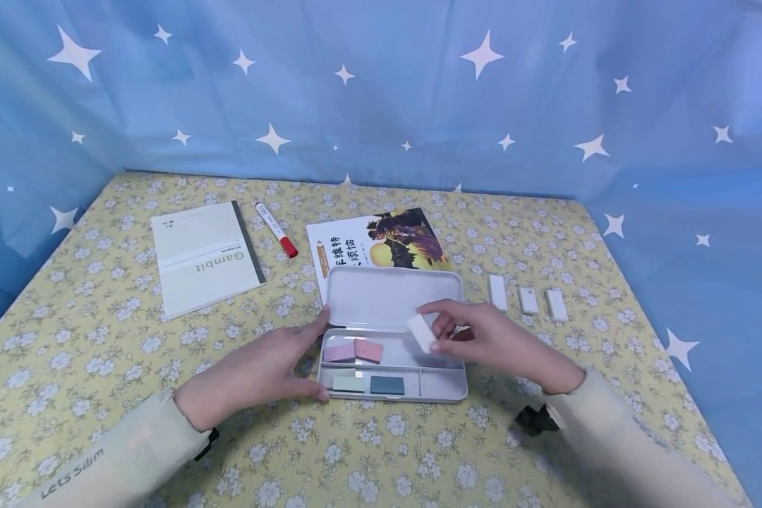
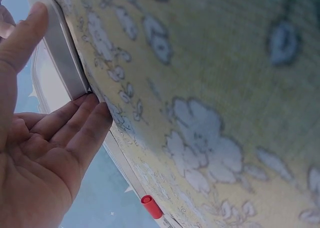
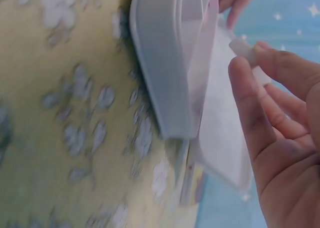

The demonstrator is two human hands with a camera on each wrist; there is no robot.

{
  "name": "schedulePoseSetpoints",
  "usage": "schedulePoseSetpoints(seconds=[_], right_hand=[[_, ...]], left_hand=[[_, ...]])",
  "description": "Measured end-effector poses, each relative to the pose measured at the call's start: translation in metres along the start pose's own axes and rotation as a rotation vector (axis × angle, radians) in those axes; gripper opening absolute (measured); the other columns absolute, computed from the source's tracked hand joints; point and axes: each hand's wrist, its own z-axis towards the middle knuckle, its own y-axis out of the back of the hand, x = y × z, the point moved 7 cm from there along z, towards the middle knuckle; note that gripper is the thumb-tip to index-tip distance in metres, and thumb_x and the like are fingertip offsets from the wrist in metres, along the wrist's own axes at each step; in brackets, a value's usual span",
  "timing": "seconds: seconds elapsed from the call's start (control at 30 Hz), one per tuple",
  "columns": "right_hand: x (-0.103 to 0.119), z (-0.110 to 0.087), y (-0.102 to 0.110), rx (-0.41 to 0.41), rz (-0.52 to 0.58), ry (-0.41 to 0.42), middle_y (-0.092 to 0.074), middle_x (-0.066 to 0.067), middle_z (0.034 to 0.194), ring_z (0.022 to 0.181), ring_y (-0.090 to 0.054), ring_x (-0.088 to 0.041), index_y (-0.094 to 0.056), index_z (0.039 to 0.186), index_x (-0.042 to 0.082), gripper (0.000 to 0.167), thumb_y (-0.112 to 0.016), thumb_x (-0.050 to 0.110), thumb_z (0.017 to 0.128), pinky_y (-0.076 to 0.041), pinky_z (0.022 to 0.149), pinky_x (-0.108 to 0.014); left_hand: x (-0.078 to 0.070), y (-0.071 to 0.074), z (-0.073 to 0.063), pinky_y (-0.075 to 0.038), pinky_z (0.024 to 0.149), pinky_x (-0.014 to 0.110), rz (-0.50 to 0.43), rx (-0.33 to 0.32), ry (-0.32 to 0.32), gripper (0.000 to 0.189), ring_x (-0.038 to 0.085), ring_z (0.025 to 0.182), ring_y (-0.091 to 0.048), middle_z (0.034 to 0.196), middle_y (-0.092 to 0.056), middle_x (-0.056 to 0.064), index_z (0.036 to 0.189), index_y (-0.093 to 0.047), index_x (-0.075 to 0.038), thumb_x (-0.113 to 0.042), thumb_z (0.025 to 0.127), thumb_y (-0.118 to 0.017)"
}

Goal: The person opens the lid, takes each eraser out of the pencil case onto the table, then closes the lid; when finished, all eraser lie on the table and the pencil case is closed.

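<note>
A white pencil case (image 1: 443,384) lies with its lid (image 1: 387,296) folded back. Purple (image 1: 339,352) and pink (image 1: 369,350) erasers sit in its far compartment. Pale green (image 1: 348,384) and dark teal (image 1: 387,384) ones lie in the near left compartment. Over the right part of the case, my right hand (image 1: 482,335) pinches a white eraser (image 1: 422,333) between thumb and index finger. My left hand (image 1: 260,370) spreads along the left side of the case, fingertips right at its edge. In the left wrist view those fingers (image 2: 75,120) are nearly straight.
Three white blocks (image 1: 528,300) stand in a row right of the lid. Behind the case lies a picture-covered book (image 1: 349,236), partly under the lid. Farther left are a red-capped marker (image 1: 276,229) and a Gambit notebook (image 1: 206,257). A blue star-patterned curtain (image 1: 381,92) hangs behind.
</note>
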Motion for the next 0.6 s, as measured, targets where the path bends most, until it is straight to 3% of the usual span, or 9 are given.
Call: schedulePoseSetpoints(seconds=[0.27, 0.6], right_hand=[[-0.020, -0.019, 0.025, -0.129, 0.042, -0.073, -0.075, -0.002, 0.102, 0.091, -0.069, -0.003, -0.062, 0.143, 0.011, 0.049, -0.076, 0.015, 0.097, -0.059, 0.068, -0.025], [-0.049, -0.049, 0.048, -0.244, 0.058, -0.136, -0.072, -0.011, 0.110, 0.093, -0.070, 0.000, -0.056, 0.147, 0.007, 0.049, -0.071, 0.013, 0.101, -0.059, 0.070, -0.025]], left_hand=[[0.000, 0.000, 0.000, -0.050, 0.118, 0.050, 0.008, -0.003, -0.002, 0.121, 0.037, 0.143, -0.055, 0.164, -0.044, 0.019, 0.167, -0.017, -0.002, -0.051, 0.081, -0.086], [0.000, 0.000, 0.000, -0.049, 0.118, 0.050, 0.004, -0.004, -0.001, 0.121, 0.037, 0.143, -0.055, 0.164, -0.043, 0.019, 0.166, -0.017, -0.001, -0.050, 0.080, -0.086]])
